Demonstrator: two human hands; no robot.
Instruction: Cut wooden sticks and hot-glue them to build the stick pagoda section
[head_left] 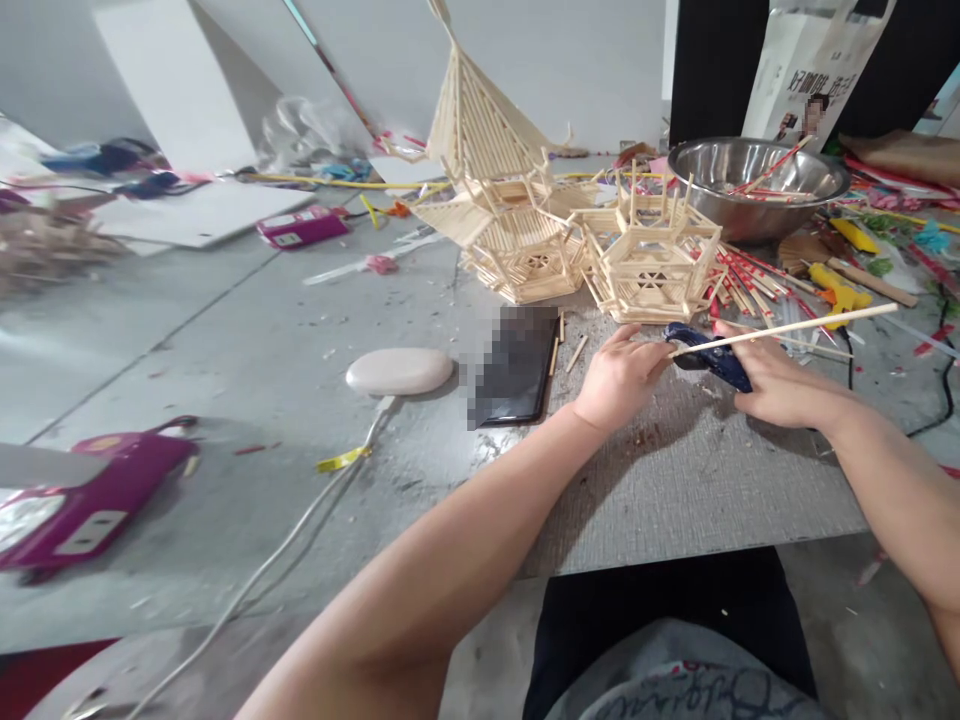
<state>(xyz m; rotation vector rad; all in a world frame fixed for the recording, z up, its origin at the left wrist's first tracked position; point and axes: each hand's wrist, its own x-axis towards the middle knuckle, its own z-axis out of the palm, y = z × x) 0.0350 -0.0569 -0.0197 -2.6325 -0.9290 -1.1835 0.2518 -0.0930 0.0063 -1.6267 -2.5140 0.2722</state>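
Note:
My left hand (621, 375) pinches one end of a thin wooden stick (817, 325), which points off to the right and passes in front of my right hand. My right hand (776, 380) is wrapped round a dark blue hand tool (716, 362). The tool's head meets the stick close to my left fingertips; its exact kind is unclear. Just beyond my hands stands a six-sided stick frame (652, 285). To its left is a taller stick model with a pointed roof (487, 115). Short stick pieces (577, 354) lie near my left hand.
A dark phone (525, 365) and a white oval device (399, 371) with a cable lie to the left. Two purple power strips (112, 490) rest farther left. Behind on the right are a steel bowl (780, 220), red-tipped sticks (750, 278) and a yellow glue gun (838, 292).

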